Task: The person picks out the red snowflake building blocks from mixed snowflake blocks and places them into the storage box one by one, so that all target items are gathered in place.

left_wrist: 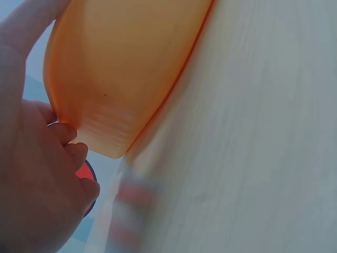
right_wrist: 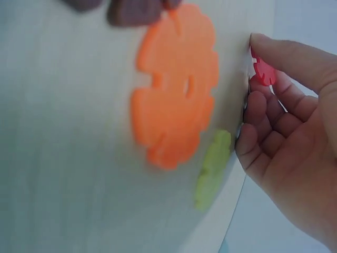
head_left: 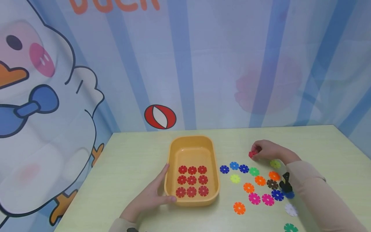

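My right fingers [right_wrist: 274, 113] curl around a red snowflake disc [head_left: 252, 154], pinching it just above the worktop [head_left: 130, 161], to the right of the orange tray [head_left: 214, 167] and beyond the scatter of loose discs. My left hand [head_left: 152, 193] lies against the tray's left wall and near corner, fingers straight along the outside and thumb at the front rim, pressing rather than clasping.

Inside the tray, nine red discs [head_left: 192, 180] lie flat in three rows of three, filling the near half; the far half of the tray floor is bare.

Right of the tray, the loose discs lie flat on the worktop, mostly apart from each other: two dark blue ones and a lighter blue one [head_left: 234, 165] closest to the tray, then green, yellow, several orange, two pink [head_left: 254, 198], brown, white and a dark green one at the near edge of the view. An orange disc [right_wrist: 176, 84] and a yellow-green disc [right_wrist: 213, 168] lie just beside my right hand [head_left: 268, 149]. My right sleeve [head_left: 318, 199] crosses over the right side of this scatter and hides part of it, and a small black object [head_left: 285, 183] sits by the forearm.

Left of the tray and beyond it the worktop lies open up to the cartoon backdrop [head_left: 87, 80].
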`<state>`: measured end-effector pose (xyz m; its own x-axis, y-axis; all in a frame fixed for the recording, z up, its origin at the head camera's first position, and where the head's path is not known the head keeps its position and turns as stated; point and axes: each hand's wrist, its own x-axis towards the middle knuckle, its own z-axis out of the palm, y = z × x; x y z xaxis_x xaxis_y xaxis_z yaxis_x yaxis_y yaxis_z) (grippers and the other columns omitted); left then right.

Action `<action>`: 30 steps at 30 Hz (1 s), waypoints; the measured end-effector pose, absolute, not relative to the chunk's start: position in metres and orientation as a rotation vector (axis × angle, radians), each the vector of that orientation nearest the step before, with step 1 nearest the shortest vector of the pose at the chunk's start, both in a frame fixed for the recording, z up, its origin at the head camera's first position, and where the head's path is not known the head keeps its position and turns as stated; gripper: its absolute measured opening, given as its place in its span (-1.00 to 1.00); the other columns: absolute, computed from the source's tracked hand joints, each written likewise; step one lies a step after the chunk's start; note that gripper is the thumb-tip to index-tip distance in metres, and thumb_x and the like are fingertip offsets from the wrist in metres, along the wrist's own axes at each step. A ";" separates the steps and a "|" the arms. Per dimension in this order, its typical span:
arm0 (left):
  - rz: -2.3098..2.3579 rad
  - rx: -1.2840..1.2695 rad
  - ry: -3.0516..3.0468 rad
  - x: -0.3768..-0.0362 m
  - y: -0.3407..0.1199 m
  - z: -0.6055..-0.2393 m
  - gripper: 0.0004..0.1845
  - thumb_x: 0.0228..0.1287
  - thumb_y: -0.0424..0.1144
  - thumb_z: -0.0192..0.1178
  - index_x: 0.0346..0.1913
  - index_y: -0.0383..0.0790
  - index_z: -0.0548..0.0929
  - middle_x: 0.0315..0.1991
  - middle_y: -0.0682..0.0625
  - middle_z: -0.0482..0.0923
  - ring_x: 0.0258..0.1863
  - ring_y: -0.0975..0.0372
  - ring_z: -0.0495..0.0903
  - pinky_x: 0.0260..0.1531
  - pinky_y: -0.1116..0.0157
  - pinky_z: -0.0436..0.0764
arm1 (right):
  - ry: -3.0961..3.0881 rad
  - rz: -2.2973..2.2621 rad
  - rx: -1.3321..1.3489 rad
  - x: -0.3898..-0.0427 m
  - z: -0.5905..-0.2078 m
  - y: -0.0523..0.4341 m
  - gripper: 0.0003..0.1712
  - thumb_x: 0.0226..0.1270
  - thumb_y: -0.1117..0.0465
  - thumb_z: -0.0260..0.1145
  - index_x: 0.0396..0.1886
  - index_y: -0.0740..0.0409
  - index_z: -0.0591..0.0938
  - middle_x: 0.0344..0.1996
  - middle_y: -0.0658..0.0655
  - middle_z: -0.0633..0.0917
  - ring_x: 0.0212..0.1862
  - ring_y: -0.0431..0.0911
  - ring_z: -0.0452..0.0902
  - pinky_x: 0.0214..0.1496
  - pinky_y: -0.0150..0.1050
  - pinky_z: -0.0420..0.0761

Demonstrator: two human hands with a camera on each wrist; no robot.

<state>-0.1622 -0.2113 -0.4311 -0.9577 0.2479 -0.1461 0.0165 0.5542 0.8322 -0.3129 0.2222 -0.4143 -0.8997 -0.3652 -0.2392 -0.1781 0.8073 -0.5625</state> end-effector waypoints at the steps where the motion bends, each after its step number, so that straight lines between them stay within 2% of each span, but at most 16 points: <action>1: 1.358 0.220 2.545 -0.162 -0.211 -0.431 0.19 -0.04 0.19 0.43 0.55 0.17 -0.14 0.56 0.13 -0.21 0.53 0.01 -0.21 0.36 -0.25 0.05 | 2.657 -0.789 -0.420 -0.313 -0.415 0.222 -0.74 0.16 0.20 0.42 -0.26 0.22 0.54 -0.37 0.09 0.53 -0.27 -0.04 0.41 -0.22 -0.25 0.52; 14: 1.358 0.232 2.544 -0.162 -0.212 -0.431 0.19 -0.03 0.18 0.43 0.55 0.16 -0.15 0.56 0.12 -0.22 0.53 0.00 -0.21 0.36 -0.25 0.04 | 2.697 -0.873 -0.579 -0.314 -0.411 0.209 -0.90 0.30 0.30 0.27 -0.24 0.25 0.55 -0.38 0.06 0.58 -0.32 -0.08 0.42 -0.21 -0.28 0.55; 24: 1.361 0.256 2.534 -0.164 -0.213 -0.432 0.19 -0.03 0.19 0.43 0.55 0.15 -0.14 0.56 0.08 -0.21 0.53 -0.03 -0.19 0.35 -0.27 0.04 | 2.656 -0.972 -0.715 -0.310 -0.395 0.181 -0.88 0.33 0.33 0.23 -0.19 0.29 0.56 -0.39 0.07 0.63 -0.36 -0.11 0.48 -0.25 -0.29 0.61; 30: 1.367 0.235 2.528 -0.164 -0.212 -0.432 0.19 -0.03 0.19 0.43 0.55 0.16 -0.14 0.56 0.09 -0.22 0.53 -0.02 -0.20 0.35 -0.27 0.04 | 2.604 -1.115 -0.769 -0.308 -0.382 0.161 -0.85 0.35 0.31 0.22 -0.14 0.29 0.55 -0.37 0.10 0.65 -0.32 0.05 0.56 -0.19 -0.11 0.67</action>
